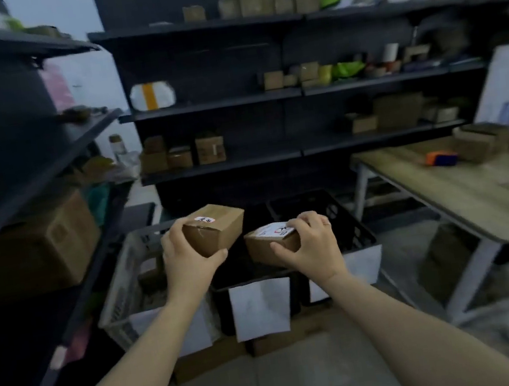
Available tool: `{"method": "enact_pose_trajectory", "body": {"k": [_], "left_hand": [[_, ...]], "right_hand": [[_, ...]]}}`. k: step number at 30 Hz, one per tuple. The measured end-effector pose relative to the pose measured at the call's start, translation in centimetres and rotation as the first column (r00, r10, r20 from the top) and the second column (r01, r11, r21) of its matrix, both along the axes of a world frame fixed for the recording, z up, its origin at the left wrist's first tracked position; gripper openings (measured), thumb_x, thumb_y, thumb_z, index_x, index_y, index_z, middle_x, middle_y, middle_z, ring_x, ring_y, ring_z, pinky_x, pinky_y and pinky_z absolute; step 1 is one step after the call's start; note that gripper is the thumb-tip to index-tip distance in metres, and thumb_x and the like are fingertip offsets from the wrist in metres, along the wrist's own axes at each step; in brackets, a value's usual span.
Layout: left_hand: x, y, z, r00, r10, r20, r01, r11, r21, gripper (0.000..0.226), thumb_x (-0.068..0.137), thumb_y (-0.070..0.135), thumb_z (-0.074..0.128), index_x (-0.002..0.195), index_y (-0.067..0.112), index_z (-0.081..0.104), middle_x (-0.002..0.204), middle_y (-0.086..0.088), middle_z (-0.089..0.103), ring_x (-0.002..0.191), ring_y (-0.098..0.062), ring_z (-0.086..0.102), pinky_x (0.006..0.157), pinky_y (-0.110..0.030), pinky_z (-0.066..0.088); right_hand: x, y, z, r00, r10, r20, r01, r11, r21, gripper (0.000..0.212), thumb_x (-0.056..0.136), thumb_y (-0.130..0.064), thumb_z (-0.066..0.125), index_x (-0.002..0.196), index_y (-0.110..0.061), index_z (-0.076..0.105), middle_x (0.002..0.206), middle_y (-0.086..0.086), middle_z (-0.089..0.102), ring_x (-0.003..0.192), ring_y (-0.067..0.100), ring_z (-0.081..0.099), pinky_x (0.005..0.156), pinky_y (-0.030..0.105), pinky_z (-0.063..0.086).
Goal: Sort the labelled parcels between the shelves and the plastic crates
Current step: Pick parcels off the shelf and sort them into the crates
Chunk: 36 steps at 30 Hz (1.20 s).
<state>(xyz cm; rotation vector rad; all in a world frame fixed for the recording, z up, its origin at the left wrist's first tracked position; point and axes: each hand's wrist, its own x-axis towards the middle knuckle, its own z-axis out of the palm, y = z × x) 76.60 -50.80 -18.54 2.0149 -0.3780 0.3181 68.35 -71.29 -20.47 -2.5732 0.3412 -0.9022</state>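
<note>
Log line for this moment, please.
left hand: grips labelled box | right hand: grips second labelled box | both over black crates | neither released

Wooden table (469, 195) with orange-blue object (442, 158)

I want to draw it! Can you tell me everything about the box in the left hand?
It is a small brown cardboard box, closed. A white label with a reddish edge and dark handwriting, too blurred to read, sits on its top. The left hand grips its near end, fingers over the top edge and thumb beneath. The box is held in the air, slightly tilted, above the grey crate and black crate on the floor.
</note>
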Motion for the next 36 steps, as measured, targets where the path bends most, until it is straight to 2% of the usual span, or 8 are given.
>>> {"method": "enact_pose_trajectory", "body": {"k": [3,5,10,14,20,26,30,36], "left_hand": [[2.6,-6.5,-2.9,0.988,-0.110,-0.112,0.118,0.991,0.065,0.081,0.068,0.023,0.082,0.131,0.025,0.031,0.137,-0.007,0.026,0.123,-0.030,0.038,0.098,-0.039,0.040],[4.5,-10.4,-4.8,0.974,-0.171,-0.150,0.187,0.977,0.101,0.080,0.068,0.025,0.081,0.130,0.027,0.030,0.135,-0.007,0.026,0.121,-0.031,0.038,0.097,-0.040,0.042],[10.3,-18.8,-8.9,0.932,-0.241,-0.270,0.291,0.942,0.164,0.079,0.066,0.026,0.081,0.126,0.032,0.029,0.135,-0.005,0.025,0.121,-0.030,0.039,0.097,-0.041,0.044],[15.2,-24.4,-11.5,0.911,-0.231,-0.342,0.312,0.928,0.205,0.077,0.067,0.025,0.081,0.124,0.033,0.031,0.133,-0.005,0.024,0.121,-0.029,0.037,0.098,-0.039,0.042],[21.7,-30.2,-15.1,0.899,-0.195,-0.392,0.308,0.918,0.251,0.075,0.067,0.027,0.081,0.123,0.035,0.032,0.132,-0.003,0.024,0.121,-0.028,0.037,0.099,-0.038,0.041],[29.7,-36.0,-18.8,0.916,-0.148,-0.373,0.293,0.882,0.369,0.080,0.068,0.032,0.078,0.131,0.031,0.029,0.133,-0.006,0.026,0.122,-0.027,0.033,0.091,-0.035,0.040],[34.2,-40.7,-21.5,0.920,-0.174,-0.351,0.316,0.857,0.406,0.081,0.067,0.036,0.078,0.131,0.033,0.029,0.132,-0.006,0.030,0.122,-0.024,0.032,0.091,-0.034,0.041],[38.1,-47.1,-26.6,0.880,-0.132,-0.456,0.348,0.832,0.431,0.082,0.069,0.041,0.075,0.134,0.032,0.026,0.134,-0.006,0.028,0.122,-0.025,0.031,0.093,-0.037,0.044]], "right_hand": [[0.1,-5.8,-2.1,0.983,-0.141,-0.119,0.148,0.987,0.057,0.046,0.079,-0.044,0.071,0.106,-0.007,0.067,0.109,0.012,0.056,0.109,0.036,0.048,0.093,0.039,0.041],[0.8,-9.1,-3.2,0.958,-0.210,-0.194,0.231,0.968,0.094,0.047,0.082,-0.045,0.068,0.111,-0.008,0.065,0.115,0.010,0.053,0.114,0.033,0.044,0.094,0.037,0.039],[4.5,-16.9,-6.7,0.912,-0.288,-0.293,0.334,0.935,0.123,0.048,0.083,-0.047,0.064,0.114,-0.011,0.063,0.117,0.008,0.051,0.116,0.030,0.041,0.092,0.035,0.040],[9.5,-22.9,-9.0,0.889,-0.275,-0.365,0.351,0.923,0.158,0.047,0.084,-0.047,0.062,0.115,-0.012,0.062,0.117,0.007,0.050,0.117,0.030,0.039,0.093,0.036,0.039],[18.5,-30.1,-11.6,0.850,-0.213,-0.483,0.309,0.943,0.128,0.051,0.086,-0.049,0.060,0.119,-0.011,0.060,0.122,0.010,0.050,0.119,0.034,0.039,0.097,0.039,0.037],[28.4,-34.8,-15.3,0.791,-0.196,-0.579,0.290,0.954,0.074,0.052,0.086,-0.052,0.057,0.121,-0.013,0.060,0.125,0.008,0.049,0.120,0.034,0.038,0.095,0.040,0.042],[33.7,-38.0,-18.4,0.746,-0.238,-0.622,0.354,0.933,0.068,0.051,0.086,-0.052,0.057,0.121,-0.014,0.061,0.127,0.008,0.049,0.124,0.035,0.035,0.096,0.042,0.042],[38.6,-42.9,-23.7,0.674,-0.211,-0.708,0.371,0.925,0.077,0.053,0.086,-0.053,0.056,0.122,-0.015,0.061,0.129,0.008,0.050,0.125,0.036,0.034,0.098,0.042,0.039]]}}
